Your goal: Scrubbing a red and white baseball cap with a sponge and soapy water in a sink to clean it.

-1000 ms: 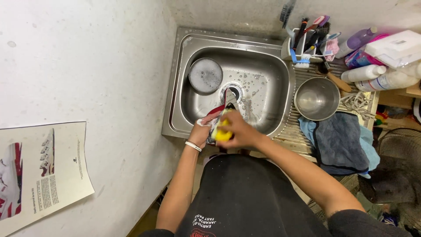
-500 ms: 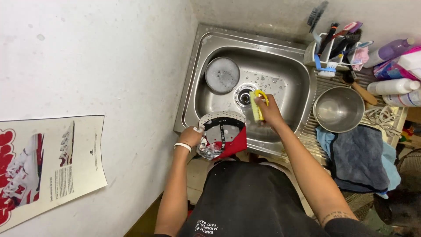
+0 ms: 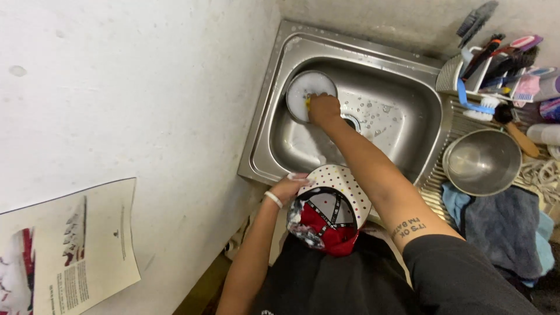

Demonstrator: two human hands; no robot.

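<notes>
Right hand (image 3: 324, 108) is stretched out to about 12 o'clock, curled tight around a small yellow sponge (image 3: 308, 102) and pressing it into the round steel bowl of soapy water (image 3: 309, 93) that sits in the upper-left corner of the stainless steel sink (image 3: 402, 140). Only a sliver of the sponge pokes out past the knuckles. Left hand (image 3: 291, 186) is close in at roughly 10 o'clock from the body, fingers wrapped over the edge of the brim of a red and black baseball cap with a white polka-dot underside (image 3: 329, 213), holding it crown-down over the front lip of the sink.

Handling-wise, I'd guess the cap is light but floppy: the crown looks soft and already has suds (image 3: 303, 230) on its left side, so it'll be slick and sag where it's wet. The brim is the stiff bit, which is why gripping there makes sense. The sponge should be squishy and dripping, easy to hold in a closed fist.

Over at 2 to 3 o'clock there's an empty shiny metal mixing bowl (image 3: 482, 162) on the drainboard, a dark blue-grey cloth (image 3: 501, 230) just below it, and a white caddy stuffed with brushes (image 3: 496, 64) up near the wall. A printed paper sheet (image 3: 70, 245) hangs at 8 o'clock.
</notes>
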